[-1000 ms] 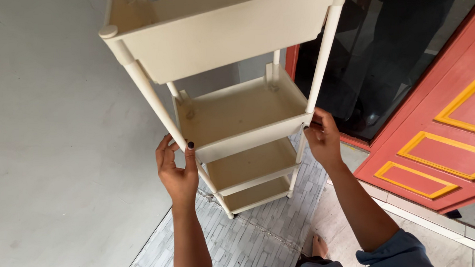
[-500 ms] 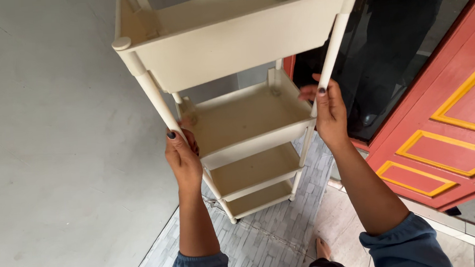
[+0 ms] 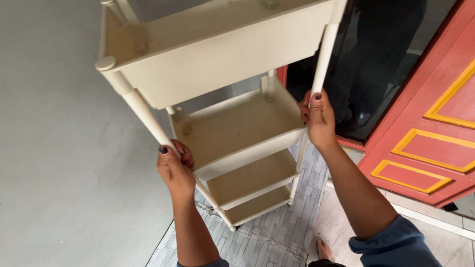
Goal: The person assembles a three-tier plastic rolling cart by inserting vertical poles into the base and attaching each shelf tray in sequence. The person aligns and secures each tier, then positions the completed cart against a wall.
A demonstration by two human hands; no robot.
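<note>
Right now I have my left hand (image 3: 174, 170) wrapped around the front-left post of the cream four-tier shelf rack (image 3: 229, 95), fingers clamped on it, and my right hand (image 3: 319, 121) gripping the front-right post the same way. Between them the rack hangs tilted over the grey tiled floor (image 3: 267, 243), beside a red door (image 3: 449, 130); the trays I can see into hold nothing.

We stood before a plain grey wall (image 3: 42, 136); grey patterned floor tiles (image 3: 267, 243) lay below, beside a red door (image 3: 444, 136) with yellow-trimmed panels.
</note>
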